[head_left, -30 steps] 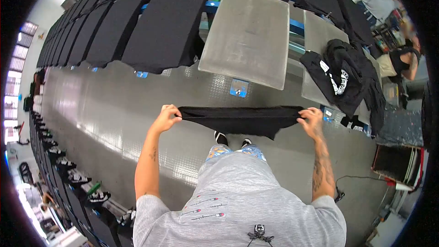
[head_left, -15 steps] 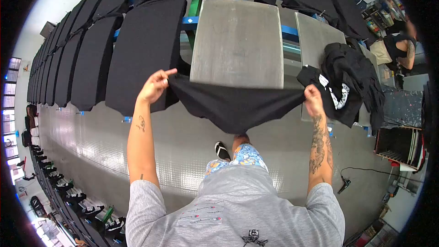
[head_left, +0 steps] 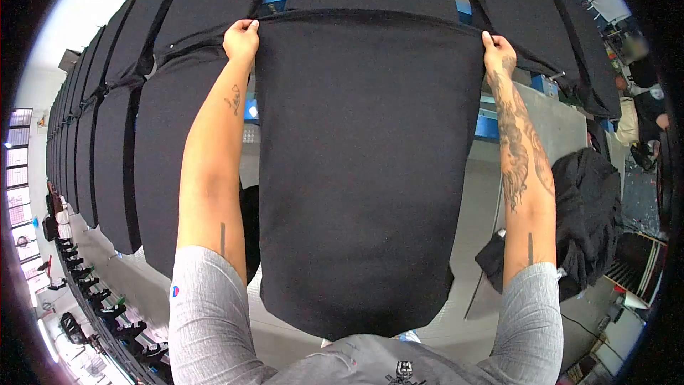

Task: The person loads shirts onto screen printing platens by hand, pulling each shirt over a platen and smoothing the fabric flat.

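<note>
A black T-shirt point(head_left: 363, 164) lies stretched over a long flat printing board in front of me, covering the board from view. At the shirt's far left corner, my left hand point(head_left: 242, 41) is closed on the edge of the cloth. The opposite far corner is pinched in my right hand point(head_left: 499, 52), thumb pointing up. Between both hands the hem runs nearly straight across. The shirt's near end hangs rounded close to my body.
More boards dressed in black cloth point(head_left: 182, 121) stand in rows to the left and beyond. To the right, a bare grey board point(head_left: 552, 117) carries a heap of black garments point(head_left: 588, 217). Blue rails point(head_left: 487, 127) run beneath. A person point(head_left: 645, 100) is at the far right.
Both hands have moved forward, away from my body, drawing the black T-shirt along the board. The grey board surface that showed before is now covered. My view has moved closer.
</note>
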The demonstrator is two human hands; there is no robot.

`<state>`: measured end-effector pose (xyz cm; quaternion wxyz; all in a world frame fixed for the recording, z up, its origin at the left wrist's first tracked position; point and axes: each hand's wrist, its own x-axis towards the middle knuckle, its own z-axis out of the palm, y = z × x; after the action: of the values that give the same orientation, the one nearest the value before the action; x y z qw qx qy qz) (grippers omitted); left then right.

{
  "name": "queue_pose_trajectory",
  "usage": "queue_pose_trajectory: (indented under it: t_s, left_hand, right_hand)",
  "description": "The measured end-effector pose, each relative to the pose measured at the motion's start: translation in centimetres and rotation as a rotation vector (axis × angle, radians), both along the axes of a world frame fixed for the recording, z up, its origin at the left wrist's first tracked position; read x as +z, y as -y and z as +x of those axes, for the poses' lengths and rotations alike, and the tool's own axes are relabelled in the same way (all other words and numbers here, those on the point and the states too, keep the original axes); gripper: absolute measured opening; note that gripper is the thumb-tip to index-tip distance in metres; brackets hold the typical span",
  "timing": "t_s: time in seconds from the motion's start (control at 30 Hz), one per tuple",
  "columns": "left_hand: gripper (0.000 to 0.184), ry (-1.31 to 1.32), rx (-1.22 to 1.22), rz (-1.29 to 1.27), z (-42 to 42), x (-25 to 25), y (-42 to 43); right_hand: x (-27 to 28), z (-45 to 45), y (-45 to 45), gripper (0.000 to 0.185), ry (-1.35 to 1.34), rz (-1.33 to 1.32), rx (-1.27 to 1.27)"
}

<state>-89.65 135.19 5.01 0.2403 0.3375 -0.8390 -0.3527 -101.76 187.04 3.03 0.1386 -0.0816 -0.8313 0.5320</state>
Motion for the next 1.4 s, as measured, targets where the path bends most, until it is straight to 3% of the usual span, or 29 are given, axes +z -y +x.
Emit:
queue_pose_trajectory:
  t_s: [0.1, 0.13, 0.2, 0.27, 0.3, 0.37, 0.4, 0.47, 0.53, 0.6, 0.63, 0.67, 0.73, 0.77, 0.8, 0.83, 0.9, 0.97, 1.07, 1.13, 1.17, 1.2, 1.27, 1.3, 1.33, 1.4]
  left_hand:
    - [0.024, 0.061, 0.04, 0.019, -1.8, -3.1, -0.1]
    - [0.036, -0.019, -0.032, 0.337, -1.9, -4.5, 0.9]
    - [0.039, -0.092, -0.052, 0.459, 0.1, -3.9, -1.3]
    - [0.033, 0.19, -0.156, 0.533, 2.2, -2.0, -2.2]
    - [0.027, 0.174, -0.17, 0.785, 2.9, -0.8, -3.7]
    - [0.026, 0.085, -0.26, 0.666, 2.6, -1.5, -2.9]
    - [0.026, 0.024, -0.307, 0.599, 1.3, -1.4, -2.2]
    - [0.025, 0.047, -0.332, 0.506, -1.9, -1.2, -0.9]
    - [0.033, 0.22, -0.284, 0.095, -2.9, -0.5, -2.0]
    - [0.041, 0.255, -0.195, 0.066, -2.9, -4.0, -1.2]
    - [0.046, 0.278, -0.247, 0.174, -2.6, -5.7, 0.0]
    - [0.055, 0.221, -0.263, 0.44, -1.2, -5.7, -0.2]
    - [0.059, 0.15, -0.227, 0.341, 3.8, -1.9, -2.6]
    - [0.058, 0.117, -0.267, 0.216, 6.4, -3.3, -1.3]
    - [0.057, 0.054, -0.252, 0.167, 10.8, -1.1, -3.4]
    - [0.052, 0.023, -0.305, -0.158, 15.8, -1.7, -3.4]
    - [0.032, 0.151, -0.405, 0.104, 27.4, 0.9, -6.1]
    - [0.026, 0.3, -0.364, 0.232, 38.6, 3.4, -9.1]
    - [0.032, 0.323, -0.089, 0.503, 56.1, -3.4, -10.0]
    - [0.042, 0.546, 0.288, 0.973, 59.5, 1.0, -13.7]
    - [0.049, 0.431, 0.409, 1.149, 59.5, 3.2, -15.6]
    - [0.045, 0.246, 0.346, 1.422, 60.5, 2.3, -15.8]
    - [0.031, 0.003, 0.349, 1.527, 60.0, 1.5, -16.6]
    - [0.027, -0.123, 0.362, 1.497, 60.2, -1.0, -16.1]
    - [0.026, -0.125, 0.377, 1.375, 60.8, -1.1, -15.1]
    - [0.025, -0.134, 0.405, 1.132, 61.3, -0.3, -13.4]
  right_hand:
    - [-5.2, -3.0, 0.4, 0.034, 0.08, 0.166, 0.028]
    - [-6.2, -2.7, 0.2, 0.035, 0.124, 0.147, 0.034]
    - [-4.1, 0.8, 0.7, 0.047, 0.176, 0.067, 0.112]
    - [1.2, 4.7, 1.9, 0.04, 0.422, 0.068, 0.234]
    - [0.6, 4.3, 1.5, 0.032, 0.437, -0.013, 0.311]
    - [0.6, 4.1, 1.8, 0.016, 0.345, -0.124, 0.352]
    - [0.1, 2.7, 1.9, 0.018, 0.192, -0.173, 0.341]
    - [0.4, 0.5, 2.3, 0.019, 0.156, -0.057, 0.238]
    - [-0.7, -0.2, 3.2, 0.02, 0.182, 0.025, 0.205]
    - [-1.0, 0.8, 3.8, 0.025, 0.276, 0.09, 0.208]
    - [-3.1, 0.3, 2.7, 0.034, 0.26, 0.018, 0.206]
    - [-2.6, 1.8, 2.4, 0.047, 0.139, -0.063, 0.273]
    - [1.5, 7.3, 1.7, 0.057, 0.068, 0.154, 0.221]
    - [2.6, 11.2, 1.1, 0.063, 0.048, 0.075, 0.258]
    - [3.4, 15.3, 0.2, 0.058, 0.091, 0.097, 0.268]
    - [3.3, 20.2, -0.8, 0.052, 0.084, -0.045, 0.316]
    - [4.1, 31.2, -3.4, 0.043, 0.269, 0.01, 0.357]
    - [3.3, 42.5, -6.1, 0.042, 0.417, -0.087, 0.286]
    - [0.1, 56.7, -9.4, 0.036, 0.722, -0.147, -0.08]
    - [2.1, 60.0, -9.9, 0.029, 1.047, -0.547, -0.134]
    - [3.3, 61.0, -9.8, 0.025, 1.204, -0.753, -0.165]
    - [4.5, 61.6, -8.4, 0.02, 1.075, -1.071, -0.103]
    - [1.6, 62.2, -9.2, 0.015, 0.947, -1.008, -0.048]
    - [0.5, 62.3, -9.6, 0.013, 0.881, -0.991, -0.11]
    - [1.2, 62.3, -8.9, 0.016, 0.819, -0.942, -0.27]
    - [1.5, 62.9, -8.0, 0.02, 0.63, -0.819, -0.293]
